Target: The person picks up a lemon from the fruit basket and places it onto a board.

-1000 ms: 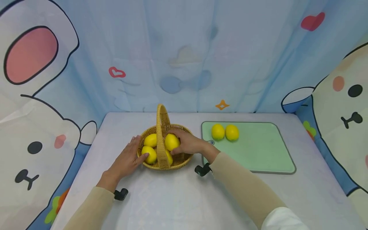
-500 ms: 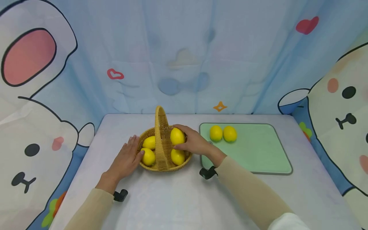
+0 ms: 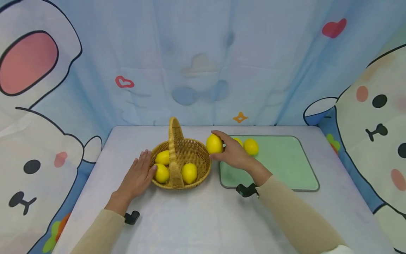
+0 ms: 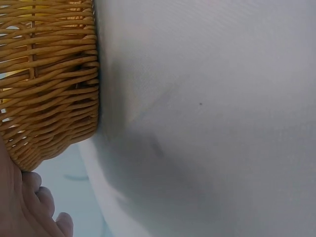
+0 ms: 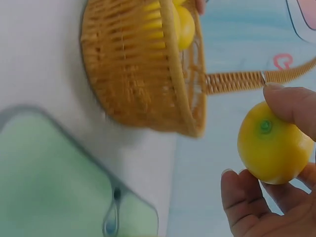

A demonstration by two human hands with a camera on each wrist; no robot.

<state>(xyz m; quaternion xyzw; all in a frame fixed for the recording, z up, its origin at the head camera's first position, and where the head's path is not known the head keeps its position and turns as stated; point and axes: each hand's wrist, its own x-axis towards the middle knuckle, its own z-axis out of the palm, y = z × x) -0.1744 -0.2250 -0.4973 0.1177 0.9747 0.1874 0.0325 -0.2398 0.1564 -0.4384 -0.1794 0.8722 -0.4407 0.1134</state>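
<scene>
A yellow lemon [image 3: 214, 144] is pinched between the thumb and fingers of my right hand [image 3: 234, 152], in the air between the basket and the board; the right wrist view shows the green stem end of this lemon [image 5: 274, 143]. The wicker basket [image 3: 203, 151] with its tall handle stands to the left, holding a lemon [image 3: 189, 173] right of the handle and two left of it. My left hand [image 3: 136, 178] rests against the basket's left side with straight fingers, its thumb at the rim by a lemon [image 3: 162, 174].
A pale green cutting board [image 3: 282, 165] lies on the right of the table. Two lemons sit near its far left corner, one [image 3: 251, 146] in plain sight and the other partly behind my right hand. A printed curtain [image 3: 196, 53] hangs behind the white-covered table [image 3: 190, 222].
My right hand has lifted a lemon out of the basket and carried it right, toward the board. Another lemon in the basket has shifted. My left hand has stayed at the basket's side.
</scene>
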